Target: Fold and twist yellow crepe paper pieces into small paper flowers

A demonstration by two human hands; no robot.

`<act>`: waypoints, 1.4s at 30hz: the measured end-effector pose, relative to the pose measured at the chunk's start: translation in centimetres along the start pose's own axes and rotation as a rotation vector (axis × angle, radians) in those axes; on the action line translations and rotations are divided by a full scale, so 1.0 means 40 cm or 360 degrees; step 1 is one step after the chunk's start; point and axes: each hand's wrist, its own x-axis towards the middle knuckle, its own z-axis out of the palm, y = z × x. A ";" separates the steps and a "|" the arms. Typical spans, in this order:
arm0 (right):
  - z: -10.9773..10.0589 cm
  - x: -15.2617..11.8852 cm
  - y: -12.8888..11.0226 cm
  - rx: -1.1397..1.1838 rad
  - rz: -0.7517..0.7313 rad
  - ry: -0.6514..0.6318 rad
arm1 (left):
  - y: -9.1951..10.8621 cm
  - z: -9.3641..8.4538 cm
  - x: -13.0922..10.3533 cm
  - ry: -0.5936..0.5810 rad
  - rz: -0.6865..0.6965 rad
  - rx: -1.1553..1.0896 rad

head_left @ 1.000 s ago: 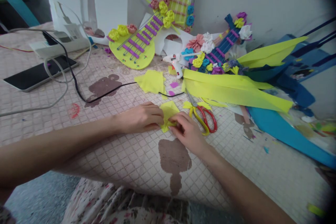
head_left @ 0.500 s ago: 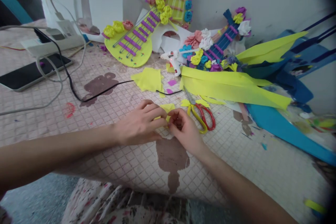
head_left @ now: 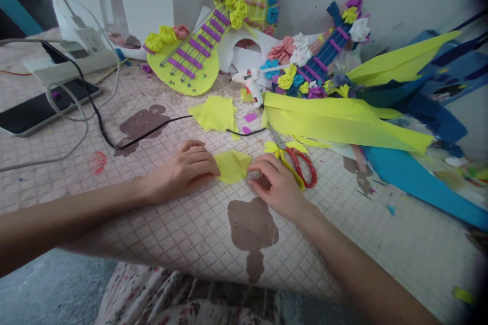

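1. Sheet: thin yellow pc., lying on cloth btwn my two hands. Approx. flat, w/ a crease or fold toward its R side; no. of layers can't be told.

2. L hand: palm down, fingers close together, tips at sheet's L edge. Thumb hidden, so can't tell if I'm pinching the edge or merely pressing on it.

3. R hand: thumb & index curled toward each other, narrow gap btwn tips, at sheet's R corner. Nothing seen in the gap; whether the tips touch the corner, can't tell.

4. Step in hand (my judgement): positioning the sheet, i.e. turning or smoothing it, w/ L as steadying side & R as working side. No finished form shows in it.

5. Next move prob. calls for: light pressure from L tips, then a soft R thumb-index pinch at the corner. Stuff this thin would likely wrinkle or slip if tugged.

6. Nearby: scissors just beside R hand, blades pointing away from me; yellow stack beyond the sheet, black cord apparently passing under it.

7. Farther back: glue gun, near long yellow strips; behind these, yellow guitar w/ purple bars.
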 end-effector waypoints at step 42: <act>0.019 -0.005 -0.044 0.0157 0.0087 -0.0199 | 0.086 0.005 -0.059 -0.0067 -0.0477 0.0002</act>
